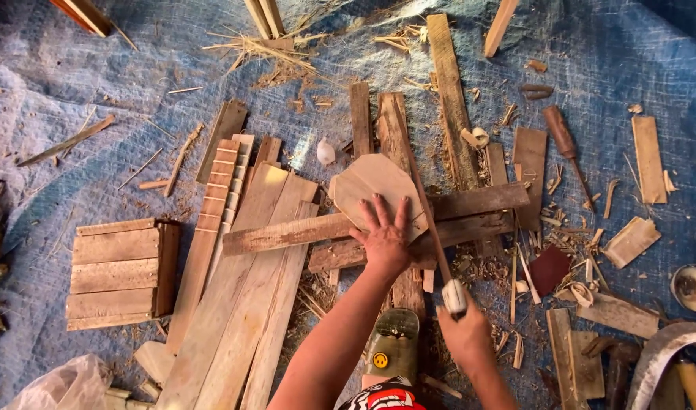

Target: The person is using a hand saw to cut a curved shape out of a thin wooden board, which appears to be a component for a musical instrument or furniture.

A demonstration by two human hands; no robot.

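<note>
My left hand [384, 234] lies flat, fingers spread, on the near edge of a pale wooden piece with cut corners [370, 181]. That piece rests on two crossed dark boards [481, 202]. My right hand [466, 334] grips the pale handle of a long thin saw [422, 193], whose blade runs up and to the left along the right side of the pale piece. A foot in a greenish sandal [392, 342] presses on a plank below the hands.
Several planks [249, 288] lie to the left on the blue tarp [74, 91], beside a small slatted wooden box [120, 272]. A brown-handled tool [564, 140], wood scraps and shavings are scattered at right. A curved metal blade [663, 349] lies bottom right.
</note>
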